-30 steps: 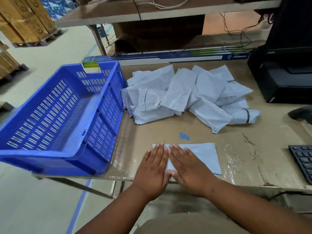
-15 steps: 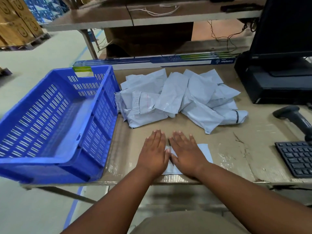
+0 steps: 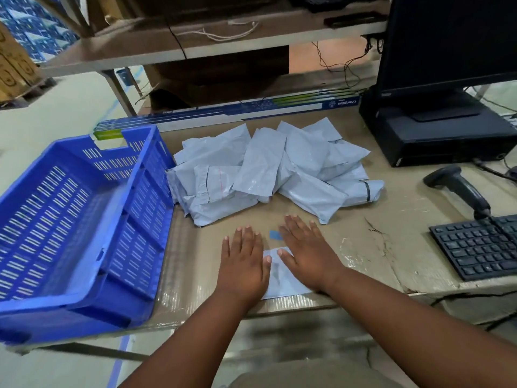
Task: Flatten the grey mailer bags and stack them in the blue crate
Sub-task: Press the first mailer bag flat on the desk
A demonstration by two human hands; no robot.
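Both hands, left hand point(image 3: 242, 263) and right hand point(image 3: 309, 254), press flat with fingers straight on one grey mailer bag point(image 3: 282, 278) at the table's point(image 3: 377, 219) near edge; bare tabletop separates it from the pile point(image 3: 274, 169), apparently touching the blue crate point(image 3: 84, 219).

Crate point(image 3: 84, 208): bright blue, walls and floor patterned with rows of short pale slots; green-and-white label point(image 3: 108, 134) on far rim. Mailer pile point(image 3: 268, 169): pale blue-grey, one bag with thin red line, another with dark band. Flat mailer point(image 3: 282, 275) at near edge: same pale grey. Small blue scrap point(image 3: 275, 235) on desk. Desk point(image 3: 363, 219): tan cardboard, glossy clear tape near front. Long box point(image 3: 237, 110): dark blue, white, green stripes. Keyboard point(image 3: 481, 247), scanner point(image 3: 458, 186), monitor point(image 3: 447, 40): black.
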